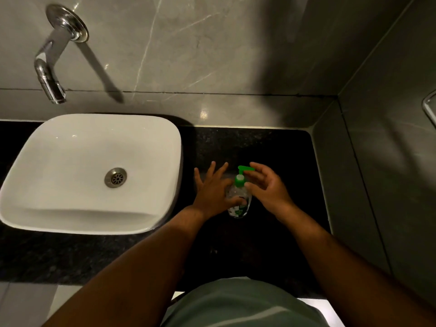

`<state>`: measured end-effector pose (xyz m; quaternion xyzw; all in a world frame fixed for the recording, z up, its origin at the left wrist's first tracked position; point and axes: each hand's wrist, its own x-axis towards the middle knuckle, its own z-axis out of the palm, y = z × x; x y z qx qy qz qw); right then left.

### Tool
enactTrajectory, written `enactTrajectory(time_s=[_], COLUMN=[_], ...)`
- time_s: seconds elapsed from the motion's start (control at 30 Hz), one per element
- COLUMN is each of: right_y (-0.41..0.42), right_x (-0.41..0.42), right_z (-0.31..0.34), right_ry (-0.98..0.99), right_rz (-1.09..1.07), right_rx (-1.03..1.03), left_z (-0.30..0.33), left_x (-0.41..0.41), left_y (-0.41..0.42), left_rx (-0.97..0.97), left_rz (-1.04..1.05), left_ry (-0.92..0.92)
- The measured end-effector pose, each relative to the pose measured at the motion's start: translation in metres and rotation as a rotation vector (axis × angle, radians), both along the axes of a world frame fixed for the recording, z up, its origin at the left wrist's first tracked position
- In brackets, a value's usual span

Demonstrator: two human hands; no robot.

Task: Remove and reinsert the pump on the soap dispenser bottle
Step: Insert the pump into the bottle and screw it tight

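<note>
Both hands are at the soap bottle (237, 204) now, which stands upright on the black counter (278, 142), just right of the white sink (89, 175) and well short of the back wall. The green pump (241, 175) sits in the neck, its spout pointing right and away. Left hand (212, 192) comes in from the sink side, fingers spread wide and pointing away, thumb laid across the front of the clear bottle body; palm against its left flank, a loose open brace and not a closed grasp. Right hand (266, 185) is on the other side, fingers curled and half open, thumb tip touching the green collar, fingertips up by the end of the spout. Whether those fingers actually press on the spout I cannot tell, the angle hides it. Chrome tap (50, 67) juts from the marble wall above the sink, far left of the action
</note>
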<state>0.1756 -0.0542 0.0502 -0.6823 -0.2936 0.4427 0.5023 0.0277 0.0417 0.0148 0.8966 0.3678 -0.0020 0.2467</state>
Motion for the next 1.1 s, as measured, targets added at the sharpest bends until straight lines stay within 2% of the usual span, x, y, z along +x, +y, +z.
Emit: enactTrajectory(time_s=[0.1, 0.27, 0.47, 0.57, 0.83, 1.1], right_y=[0.003, 0.01, 0.011, 0.013, 0.016, 0.0], right_x=[0.002, 0.003, 0.006, 0.007, -0.005, 0.01], right_z=[0.001, -0.005, -0.011, -0.013, -0.018, -0.008], right_ry=[-0.066, -0.202, -0.14, -0.139, -0.241, -0.023], right_rz=[0.068, 0.035, 0.162, 0.206, 0.004, 0.104], right_rx=[-0.017, -0.031, -0.145, -0.122, -0.113, 0.01], left_z=[0.0, -0.002, -0.001, -0.001, -0.004, -0.006], left_x=[0.0, -0.001, 0.002, 0.002, 0.004, -0.003], left_y=[0.0, 0.002, 0.002, 0.002, 0.0, 0.003], left_rx=[-0.002, -0.011, -0.028, -0.023, -0.017, -0.017], left_rz=[-0.013, -0.015, -0.008, -0.01, -0.001, 0.017], left_ry=[-0.004, -0.018, -0.027, -0.023, -0.026, -0.037])
